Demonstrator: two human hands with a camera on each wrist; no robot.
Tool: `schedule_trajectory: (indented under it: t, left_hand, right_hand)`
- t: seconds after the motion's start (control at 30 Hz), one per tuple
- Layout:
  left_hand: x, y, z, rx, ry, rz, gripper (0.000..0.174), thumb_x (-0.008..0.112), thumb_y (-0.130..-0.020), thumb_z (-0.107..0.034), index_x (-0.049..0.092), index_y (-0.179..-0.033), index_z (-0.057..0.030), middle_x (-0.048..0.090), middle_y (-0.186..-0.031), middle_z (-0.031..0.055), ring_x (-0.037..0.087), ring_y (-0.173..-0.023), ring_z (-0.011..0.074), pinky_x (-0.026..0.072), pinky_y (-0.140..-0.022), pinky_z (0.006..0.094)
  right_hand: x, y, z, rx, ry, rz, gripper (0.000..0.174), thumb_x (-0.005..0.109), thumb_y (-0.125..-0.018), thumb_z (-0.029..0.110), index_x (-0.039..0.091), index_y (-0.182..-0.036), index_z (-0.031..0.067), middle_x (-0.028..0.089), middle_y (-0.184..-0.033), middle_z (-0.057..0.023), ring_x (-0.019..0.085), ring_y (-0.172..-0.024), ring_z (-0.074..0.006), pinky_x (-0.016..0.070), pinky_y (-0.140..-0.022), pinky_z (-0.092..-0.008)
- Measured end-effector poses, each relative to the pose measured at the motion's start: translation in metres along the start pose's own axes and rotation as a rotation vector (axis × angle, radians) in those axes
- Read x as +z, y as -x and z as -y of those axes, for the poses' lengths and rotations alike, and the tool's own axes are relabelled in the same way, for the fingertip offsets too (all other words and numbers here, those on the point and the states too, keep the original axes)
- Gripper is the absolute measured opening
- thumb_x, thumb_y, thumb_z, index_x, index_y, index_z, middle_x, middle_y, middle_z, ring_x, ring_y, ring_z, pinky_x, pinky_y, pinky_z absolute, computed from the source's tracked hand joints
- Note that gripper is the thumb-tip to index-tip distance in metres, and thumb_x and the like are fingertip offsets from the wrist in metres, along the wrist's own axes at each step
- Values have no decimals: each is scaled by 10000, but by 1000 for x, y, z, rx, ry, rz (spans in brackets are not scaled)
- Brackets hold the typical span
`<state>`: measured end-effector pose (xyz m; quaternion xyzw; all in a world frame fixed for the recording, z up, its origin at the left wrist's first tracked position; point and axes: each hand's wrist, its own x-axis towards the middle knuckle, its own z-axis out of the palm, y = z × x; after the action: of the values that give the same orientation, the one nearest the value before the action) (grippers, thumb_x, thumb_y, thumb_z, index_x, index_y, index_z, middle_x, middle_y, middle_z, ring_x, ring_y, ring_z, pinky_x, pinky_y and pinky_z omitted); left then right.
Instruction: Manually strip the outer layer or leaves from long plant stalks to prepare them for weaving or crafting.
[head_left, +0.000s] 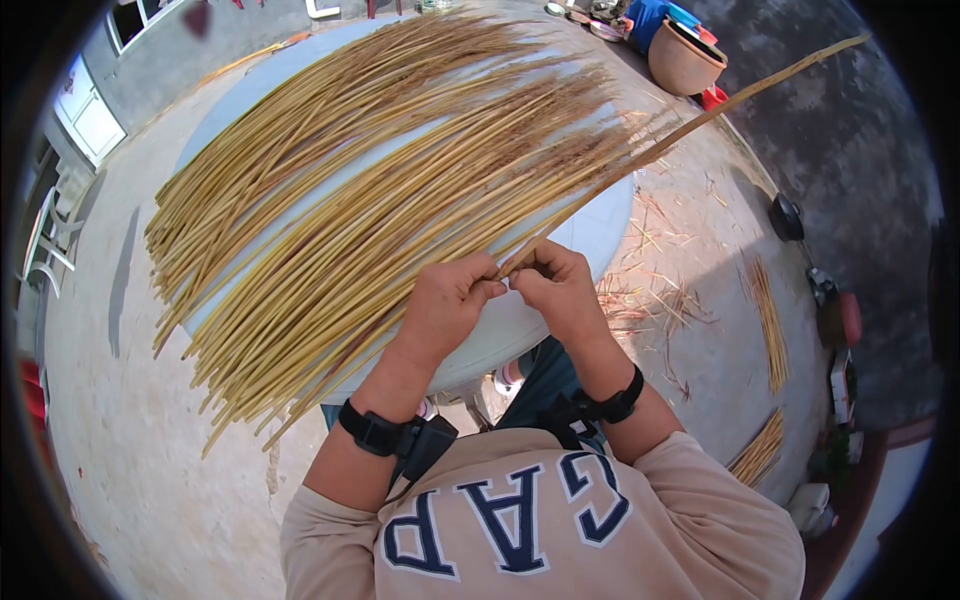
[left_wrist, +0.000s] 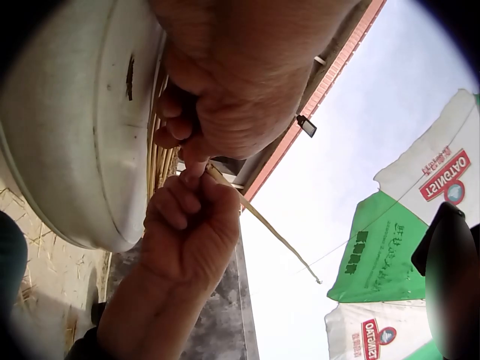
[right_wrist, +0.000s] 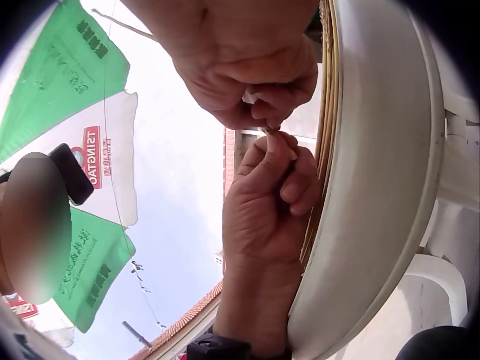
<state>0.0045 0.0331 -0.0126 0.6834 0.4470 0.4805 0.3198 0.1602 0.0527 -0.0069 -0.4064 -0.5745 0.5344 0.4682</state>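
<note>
One long dry stalk (head_left: 750,92) reaches from my hands up to the far right, its base end between my fingertips. My right hand (head_left: 562,288) pinches the stalk near that end, fingers curled. Thumb and bent fingers of my left hand (head_left: 447,305) pinch at the very tip, meeting the right fingertips. In the left wrist view the stalk (left_wrist: 270,229) angles away from the joined fingertips, with the right hand (left_wrist: 191,225) below. The right wrist view shows the left hand (right_wrist: 266,214) below, fingertips meeting the right hand (right_wrist: 240,52). Many cut stalks (head_left: 350,225) with brownish feathery heads lie just beyond both hands.
A round pale table (head_left: 600,222) with a rounded edge carries the stalks, whose ends overhang at left. Stripped scraps (head_left: 655,300) litter the floor at right, near two stalk bundles (head_left: 768,325). A clay pot (head_left: 685,62) stands far right; a green-and-white umbrella (left_wrist: 379,247) hangs overhead.
</note>
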Motion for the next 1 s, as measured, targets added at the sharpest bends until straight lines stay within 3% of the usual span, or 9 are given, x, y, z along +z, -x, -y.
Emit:
schedule_trajectory:
  t: [0.07, 0.13, 0.23, 0.47, 0.53, 0.77, 1.0]
  left_hand:
    - [-1, 0, -2, 2, 19, 0, 53, 622, -746, -2, 575, -771, -4, 506, -568, 42, 429, -509, 77, 371, -469, 234]
    - [-5, 0, -8, -206, 221, 74, 35, 585, -804, -40, 593, -797, -7, 530, -586, 16, 420, -471, 45, 347, -429, 197]
    - [-10, -2, -9, -298, 443, 104, 94, 537, -854, -77, 593, -837, -4, 530, -596, 6, 398, -441, 22, 316, -397, 169]
    - [-9, -4, -7, -287, 447, 154, 108, 509, -870, -91, 582, -851, -13, 524, -593, 9, 381, -440, 25, 302, -397, 168]
    - [-9, -4, -7, -281, 405, 174, 105, 507, -870, -91, 582, -843, -22, 523, -590, 6, 386, -446, 23, 301, -400, 166]
    - [-8, -3, -7, -258, 289, 145, 101, 506, -868, -88, 578, -833, -28, 522, -584, 3, 389, -442, 24, 306, -401, 167]
    - [-11, -2, -6, -292, 453, 124, 118, 525, -874, -120, 570, -820, -25, 532, -586, 18, 392, -428, 31, 305, -385, 169]
  right_hand:
    - [-2, -2, -2, 64, -40, -4, 131, 543, -713, 18, 602, -824, -19, 567, -662, 1, 450, -553, -21, 354, -486, -175]
    - [-9, -6, -7, 176, -261, -12, 119, 549, -727, 17, 610, -825, -12, 552, -639, -12, 439, -514, -35, 329, -453, -178]
    - [-11, -5, -1, 143, -343, -115, 97, 584, -772, 50, 615, -839, -13, 539, -629, -15, 423, -487, -45, 314, -436, -178]
    - [-6, -2, 17, -46, -238, -19, 162, 616, -827, 135, 610, -909, -4, 570, -695, -18, 463, -541, -46, 355, -467, -173]
    - [-6, -1, 18, -39, -31, 84, 160, 616, -830, 126, 598, -924, -2, 580, -726, -15, 486, -579, -45, 384, -499, -175]
    - [-3, -1, 14, -72, -4, 53, 132, 625, -825, 112, 566, -867, 1, 571, -711, -7, 486, -582, -38, 395, -508, -176]
    - [10, 2, 7, -240, 55, -37, 136, 618, -831, 115, 531, -798, 17, 549, -676, -11, 473, -567, -31, 378, -493, -176]
